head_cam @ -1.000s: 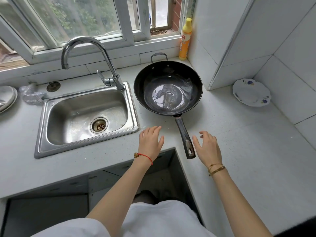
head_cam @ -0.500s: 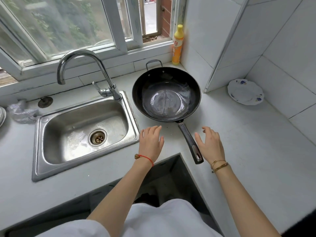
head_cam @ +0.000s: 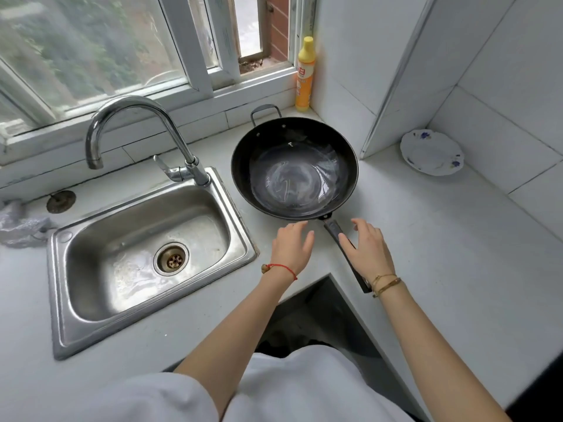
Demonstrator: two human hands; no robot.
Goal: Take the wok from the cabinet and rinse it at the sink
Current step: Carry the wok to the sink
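Observation:
A black wok sits on the white counter right of the steel sink, with a film of water in its bottom. Its long dark handle points toward me. My left hand hovers with relaxed fingers just left of the handle, near the wok's rim. Over the handle's near half hovers my right hand, fingers spread, hiding that part. Neither hand holds anything. The curved tap stands behind the sink; no water runs from it.
A yellow detergent bottle stands in the corner behind the wok. A white flowered plate lies at the far right by the tiled wall. A crumpled plastic bag lies left of the sink. An open dark cabinet gap lies below the counter edge.
Both hands have moved forward toward the wok, the right one coming over the handle. The view has shifted slightly closer. The wok has not moved.

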